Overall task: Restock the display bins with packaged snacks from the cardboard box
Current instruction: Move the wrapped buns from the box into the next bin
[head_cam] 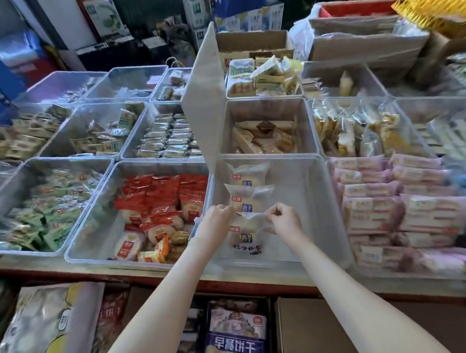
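My left hand (216, 215) and right hand (286, 220) each pinch a far corner of the pale packet (247, 236), its length running back toward me. Two other packets (245, 199) lie just beyond the grip.

Blue pack (236, 343): 6 o'clock, cut off by the bottom edge.
Pink packs (384, 208): 3 o'clock, cut off by the right edge.

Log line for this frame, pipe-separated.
placing | left hand pinches white packet | right hand pinches it | clear bin holds two other packets
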Action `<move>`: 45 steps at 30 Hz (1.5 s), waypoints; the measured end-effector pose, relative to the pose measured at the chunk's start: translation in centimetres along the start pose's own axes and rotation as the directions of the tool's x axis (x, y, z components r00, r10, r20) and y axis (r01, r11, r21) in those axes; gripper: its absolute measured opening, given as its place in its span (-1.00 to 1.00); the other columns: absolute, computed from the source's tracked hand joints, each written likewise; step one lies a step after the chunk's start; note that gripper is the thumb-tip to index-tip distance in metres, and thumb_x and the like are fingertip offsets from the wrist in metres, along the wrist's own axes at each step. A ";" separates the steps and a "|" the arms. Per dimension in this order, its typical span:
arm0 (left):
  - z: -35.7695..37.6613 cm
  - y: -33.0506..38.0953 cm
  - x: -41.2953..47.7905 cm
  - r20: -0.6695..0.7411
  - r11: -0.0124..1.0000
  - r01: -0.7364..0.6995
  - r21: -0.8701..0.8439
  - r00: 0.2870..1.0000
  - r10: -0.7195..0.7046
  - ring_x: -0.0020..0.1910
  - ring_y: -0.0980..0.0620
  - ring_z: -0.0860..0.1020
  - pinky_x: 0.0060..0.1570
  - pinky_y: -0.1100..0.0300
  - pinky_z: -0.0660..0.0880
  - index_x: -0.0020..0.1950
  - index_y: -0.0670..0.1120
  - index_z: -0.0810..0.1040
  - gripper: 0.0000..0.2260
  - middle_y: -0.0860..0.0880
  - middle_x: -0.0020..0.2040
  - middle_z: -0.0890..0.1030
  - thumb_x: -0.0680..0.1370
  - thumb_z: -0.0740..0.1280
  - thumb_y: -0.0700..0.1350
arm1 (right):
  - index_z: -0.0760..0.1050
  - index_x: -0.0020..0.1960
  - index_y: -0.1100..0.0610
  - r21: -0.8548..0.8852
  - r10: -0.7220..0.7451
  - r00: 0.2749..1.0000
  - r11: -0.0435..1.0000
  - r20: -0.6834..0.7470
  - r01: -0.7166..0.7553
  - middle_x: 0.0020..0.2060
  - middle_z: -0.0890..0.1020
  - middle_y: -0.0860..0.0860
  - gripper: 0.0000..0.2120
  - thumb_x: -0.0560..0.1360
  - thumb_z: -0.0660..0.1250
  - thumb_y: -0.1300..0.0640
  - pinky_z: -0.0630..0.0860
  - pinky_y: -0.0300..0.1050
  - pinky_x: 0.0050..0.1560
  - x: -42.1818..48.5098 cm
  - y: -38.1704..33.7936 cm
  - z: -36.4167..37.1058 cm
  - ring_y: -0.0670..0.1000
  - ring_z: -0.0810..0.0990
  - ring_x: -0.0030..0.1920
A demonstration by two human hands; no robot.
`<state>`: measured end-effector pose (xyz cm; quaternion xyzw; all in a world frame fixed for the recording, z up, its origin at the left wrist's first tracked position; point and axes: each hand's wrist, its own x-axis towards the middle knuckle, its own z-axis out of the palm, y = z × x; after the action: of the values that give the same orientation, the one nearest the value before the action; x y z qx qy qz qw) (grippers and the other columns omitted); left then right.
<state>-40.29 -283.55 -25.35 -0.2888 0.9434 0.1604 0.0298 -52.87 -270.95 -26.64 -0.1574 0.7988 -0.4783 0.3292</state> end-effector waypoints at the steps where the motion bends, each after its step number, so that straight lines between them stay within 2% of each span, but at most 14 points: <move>1: 0.3 0.1 0.1 0.001 1.000 0.018 0.011 1.000 -0.018 0.10 -0.14 0.46 -0.05 0.11 0.37 0.21 -0.18 0.48 -0.61 -0.16 0.05 0.54 0.45 0.11 -0.45 | 0.48 -0.29 0.12 0.012 0.003 1.000 1.000 -0.012 -0.003 -0.29 0.56 0.00 -0.78 0.49 0.31 0.34 0.58 0.21 0.00 0.4 0.4 0.2 0.14 0.60 -0.09; 5: 0.7 0.8 0.3 0.001 0.995 0.097 0.027 0.995 -0.097 0.19 -0.12 0.39 0.05 0.10 0.38 0.27 -0.18 0.43 -0.62 -0.15 0.17 0.49 0.49 0.11 -0.41 | 0.52 -0.02 0.10 0.013 -0.036 0.997 0.999 0.064 0.035 -0.08 0.58 -0.02 -0.88 0.51 0.31 0.28 0.53 0.10 0.15 0.6 0.7 0.1 0.10 0.58 0.08; 8: 0.5 1.8 -0.2 -0.022 0.986 0.144 0.087 0.990 -0.143 0.26 -0.11 0.34 0.14 0.13 0.35 0.33 -0.17 0.37 -0.61 -0.14 0.25 0.42 0.50 0.21 -0.33 | 0.39 0.32 0.10 -0.105 -0.083 0.981 0.989 0.177 0.102 0.24 0.50 0.03 -0.59 0.50 0.31 0.28 0.44 -0.01 0.28 -0.3 0.4 -1.0 0.01 0.45 0.29; 12: -0.2 6.3 -1.5 -0.171 0.983 0.151 0.108 0.977 -0.131 0.37 -0.18 0.27 0.35 0.07 0.23 0.39 -0.17 0.31 -0.57 -0.20 0.39 0.31 0.52 0.25 -0.21 | 0.24 0.44 0.10 -0.269 -0.139 0.970 0.944 0.199 0.190 0.36 0.38 0.05 -0.46 0.51 0.33 0.22 0.38 -0.28 0.08 -3.1 0.2 -5.0 -0.01 0.38 0.34; 17: -1.1 19.0 -3.8 -0.212 0.992 -0.119 -0.036 0.971 0.109 0.47 -0.17 0.15 0.41 0.08 0.12 0.49 -0.19 0.18 -0.51 -0.20 0.50 0.16 0.59 0.22 -0.10 | 0.33 0.39 0.13 -0.279 -0.283 0.958 0.917 0.049 0.285 0.32 0.44 0.06 -0.51 0.49 0.35 0.23 0.33 -0.23 0.24 -8.1 -0.1 -15.3 -0.03 0.43 0.29; 21: -0.6 32.1 -7.2 -0.218 0.934 -0.331 -0.134 0.929 0.298 0.42 -0.18 0.24 0.37 0.03 0.22 0.47 -0.17 0.22 -0.52 -0.18 0.47 0.24 0.57 0.22 -0.11 | 0.43 0.32 0.12 -0.353 -0.365 0.927 0.881 -0.082 0.315 0.21 0.52 0.00 -0.62 0.51 0.33 0.23 0.44 -0.23 0.18 -14.3 1.7 -28.0 -0.07 0.51 0.17; 23: 0.6 39.2 -9.9 -0.229 0.890 -0.425 -0.165 0.894 0.385 0.32 -0.24 0.35 0.26 -0.05 0.33 0.41 -0.21 0.31 -0.55 -0.22 0.38 0.35 0.55 0.19 -0.08 | 0.46 0.27 0.14 -0.430 -0.362 0.916 0.864 -0.171 0.261 0.18 0.54 0.01 -0.66 0.50 0.35 0.23 0.41 -0.31 0.12 -18.1 4.1 -34.8 -0.06 0.53 0.15; 32: 9.4 70.5 -23.9 -0.220 0.827 -0.559 -0.064 0.816 0.535 0.27 -0.18 0.39 0.23 0.03 0.30 0.33 -0.14 0.36 -0.66 -0.14 0.31 0.39 0.56 0.18 -0.12 | 0.48 0.23 0.16 -0.601 -0.281 0.890 0.799 -0.359 0.010 0.16 0.52 0.09 -0.66 0.46 0.33 0.30 0.39 -0.28 0.02 -36.0 18.5 -59.8 0.03 0.57 0.08; 36: 13.8 80.8 -26.2 -0.150 0.856 -0.517 -0.008 0.847 0.510 0.25 -0.20 0.41 0.30 -0.03 0.29 0.31 -0.18 0.37 -0.68 -0.18 0.28 0.41 0.58 0.11 -0.15 | 0.49 0.04 0.16 -0.684 -0.238 0.906 0.726 -0.350 -0.073 -0.12 0.54 -0.03 -0.83 0.50 0.22 0.32 0.30 -0.45 -0.26 -40.0 22.9 -66.3 -0.09 0.53 -0.14; 38: 16.8 84.0 -25.9 -0.121 0.881 -0.473 -0.022 0.876 0.468 0.21 -0.20 0.44 0.28 -0.03 0.32 0.27 -0.18 0.41 -0.72 -0.18 0.24 0.45 0.59 0.11 -0.17 | 0.48 0.05 0.03 -0.722 -0.220 0.914 0.684 -0.342 -0.106 -0.08 0.56 -0.05 -0.82 0.51 0.24 0.25 0.40 -0.39 -0.12 -39.6 25.6 -68.5 -0.06 0.55 -0.05; 39: 18.5 84.9 -25.4 -0.122 0.897 -0.441 -0.027 0.892 0.435 0.17 -0.18 0.48 0.25 -0.02 0.36 0.22 -0.17 0.45 -0.74 -0.18 0.21 0.49 0.58 0.13 -0.18 | 0.45 0.12 -0.02 -0.713 -0.180 0.916 0.686 -0.358 -0.144 0.03 0.55 -0.01 -0.78 0.52 0.24 0.20 0.48 -0.19 0.01 -39.1 27.2 -69.3 0.02 0.55 0.08; 40: 20.0 85.5 -24.9 -0.132 0.912 -0.410 -0.029 0.906 0.403 0.10 -0.16 0.53 0.19 0.00 0.42 0.15 -0.16 0.51 -0.78 -0.17 0.16 0.54 0.56 0.17 -0.19 | 0.38 0.24 0.00 -0.706 -0.128 0.917 0.681 -0.377 -0.195 0.16 0.50 0.05 -0.71 0.53 0.21 0.17 0.49 0.01 0.10 -38.4 28.7 -70.0 0.10 0.50 0.19; 42: 22.4 85.9 -23.7 -0.063 0.914 -0.402 -0.051 0.915 0.398 -0.01 -0.12 0.60 0.07 0.04 0.52 -0.01 -0.13 0.60 -0.83 -0.17 0.09 0.61 0.47 0.25 -0.19 | 0.23 0.39 0.10 -0.735 -0.050 0.913 0.612 -0.404 -0.292 0.29 0.38 0.11 -0.60 0.56 0.15 0.17 0.45 0.14 0.17 -36.6 31.2 -70.7 0.18 0.40 0.28; 45: 26.6 85.2 -21.2 0.008 0.938 -0.339 -0.072 0.940 0.340 0.27 -0.15 0.49 0.28 -0.03 0.39 0.24 -0.18 0.51 -0.71 -0.26 0.33 0.46 0.54 0.19 -0.21 | 0.11 0.47 0.15 -0.813 -0.022 0.936 0.502 -0.352 -0.294 0.34 0.32 0.13 -0.48 0.55 0.17 0.23 0.44 0.09 0.19 -32.7 34.3 -70.2 0.18 0.35 0.33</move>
<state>-70.92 -197.11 -23.02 -0.1209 0.9726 0.1987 0.0011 -74.18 -189.16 -21.22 -0.1558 0.9812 -0.0130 0.1131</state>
